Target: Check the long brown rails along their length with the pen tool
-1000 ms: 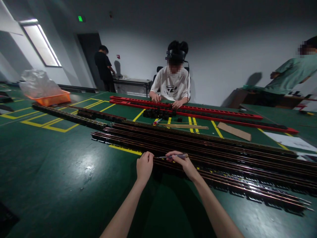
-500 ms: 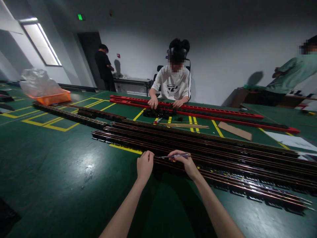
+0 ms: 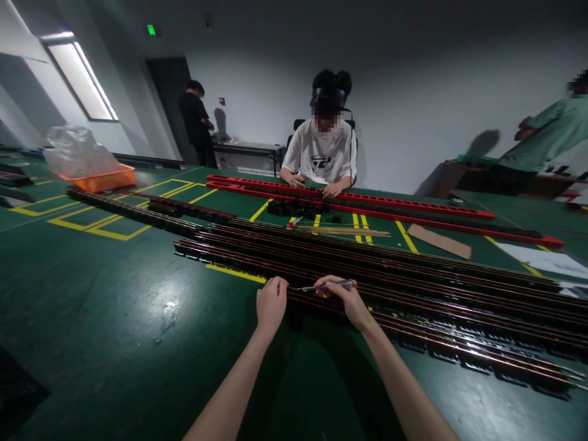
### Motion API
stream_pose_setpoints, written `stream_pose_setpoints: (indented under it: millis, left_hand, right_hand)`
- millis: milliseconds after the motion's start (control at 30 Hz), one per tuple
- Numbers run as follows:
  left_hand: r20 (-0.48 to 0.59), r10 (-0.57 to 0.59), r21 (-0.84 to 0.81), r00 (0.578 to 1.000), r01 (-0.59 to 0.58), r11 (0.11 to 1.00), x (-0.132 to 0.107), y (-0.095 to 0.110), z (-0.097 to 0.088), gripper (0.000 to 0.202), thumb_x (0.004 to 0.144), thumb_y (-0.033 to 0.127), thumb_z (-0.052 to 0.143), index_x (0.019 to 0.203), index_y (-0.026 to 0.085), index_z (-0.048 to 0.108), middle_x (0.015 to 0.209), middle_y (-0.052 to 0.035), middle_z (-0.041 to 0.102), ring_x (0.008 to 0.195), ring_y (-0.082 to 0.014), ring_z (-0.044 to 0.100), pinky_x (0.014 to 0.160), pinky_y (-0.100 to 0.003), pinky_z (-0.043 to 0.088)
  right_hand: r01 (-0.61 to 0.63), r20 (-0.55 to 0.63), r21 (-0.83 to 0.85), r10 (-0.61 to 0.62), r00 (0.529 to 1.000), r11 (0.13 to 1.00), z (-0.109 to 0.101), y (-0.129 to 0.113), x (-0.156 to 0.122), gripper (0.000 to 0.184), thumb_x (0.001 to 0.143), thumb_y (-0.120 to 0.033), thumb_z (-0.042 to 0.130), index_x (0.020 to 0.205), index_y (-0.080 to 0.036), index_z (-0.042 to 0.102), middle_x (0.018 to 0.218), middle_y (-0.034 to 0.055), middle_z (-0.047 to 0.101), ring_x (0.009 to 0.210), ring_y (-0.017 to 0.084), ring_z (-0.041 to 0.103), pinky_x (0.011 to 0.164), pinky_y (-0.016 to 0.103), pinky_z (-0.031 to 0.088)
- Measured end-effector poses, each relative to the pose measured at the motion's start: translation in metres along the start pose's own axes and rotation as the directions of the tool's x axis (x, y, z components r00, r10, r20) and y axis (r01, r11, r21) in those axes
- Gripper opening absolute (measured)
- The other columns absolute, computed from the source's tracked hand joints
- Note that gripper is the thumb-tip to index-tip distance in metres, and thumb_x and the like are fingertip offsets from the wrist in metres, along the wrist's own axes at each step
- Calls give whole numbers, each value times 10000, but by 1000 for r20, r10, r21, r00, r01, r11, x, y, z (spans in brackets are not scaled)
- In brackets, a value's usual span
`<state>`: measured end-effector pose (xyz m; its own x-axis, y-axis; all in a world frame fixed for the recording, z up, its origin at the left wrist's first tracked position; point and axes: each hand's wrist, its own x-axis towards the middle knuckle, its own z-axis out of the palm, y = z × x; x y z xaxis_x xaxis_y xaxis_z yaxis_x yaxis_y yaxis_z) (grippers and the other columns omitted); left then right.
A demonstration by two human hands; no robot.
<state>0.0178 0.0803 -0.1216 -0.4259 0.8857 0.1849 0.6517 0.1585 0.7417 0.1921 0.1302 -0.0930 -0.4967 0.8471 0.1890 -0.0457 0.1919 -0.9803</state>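
Several long dark copper-edged rails (image 3: 413, 288) lie side by side across the green table (image 3: 114, 318). My left hand (image 3: 271, 304) is closed at the near end of the closest rail, fingers curled on it. My right hand (image 3: 346, 300) is closed round a small screwdriver (image 3: 328, 285) with a purple handle. The screwdriver lies level, its thin tip pointing left toward my left fingers.
A person in a white shirt (image 3: 321, 156) sits across the table, hands on long red rails (image 3: 367, 205). An orange bin (image 3: 103, 179) with a plastic bag stands far left. A person in green (image 3: 546, 138) is at the right, another in black (image 3: 195, 125) by the back wall. A cardboard strip (image 3: 438, 241) lies beyond the rails.
My hands have stayed at the rail end, with the screwdriver tip now closer to my left fingers. The view shifted slightly. The person opposite moved a hand along the red rail.
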Motion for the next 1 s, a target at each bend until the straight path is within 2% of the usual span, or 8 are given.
stream_pose_setpoints:
  millis: [267, 500, 767, 1000]
  left_hand:
    - [2, 19, 11, 1000, -19, 1000, 1, -1, 1, 287, 891, 204, 337, 762, 208, 593, 854, -12, 653, 793, -165, 610, 743, -308, 425]
    - [15, 95, 90, 995, -95, 991, 0, -1, 2, 245, 891, 228, 374, 849, 215, 615, 932, -15, 641, 907, -177, 593, 779, -315, 415]
    - [74, 67, 103, 995, -75, 992, 0, -1, 2, 278, 906, 212, 340, 889, 206, 618, 997, -27, 636, 971, -182, 581, 807, -331, 416]
    - [75, 67, 90, 995, -74, 993, -1, 1, 1, 284, 905, 225, 329, 878, 213, 611, 987, -27, 633, 966, -184, 579, 812, -340, 416]
  right_hand:
    - [0, -8, -11, 0, 1000, 1000, 1, 0, -1, 240, 794, -323, 523, 779, -172, 708, 716, 41, 659, 710, 187, 581, 644, 297, 401]
    - [7, -13, 36, -7, 1000, 999, -3, 6, 1, 221, 776, -316, 543, 765, -175, 713, 708, 37, 666, 702, 182, 581, 660, 297, 409]
    - [-34, -26, -2, 34, 999, 999, -11, -7, -4, 233, 742, -347, 565, 737, -164, 710, 682, 38, 648, 682, 185, 568, 677, 310, 417]
    - [-39, -39, -35, 37, 999, 999, -18, -10, -7, 241, 739, -344, 541, 720, -171, 708, 687, 42, 643, 694, 193, 566, 683, 316, 423]
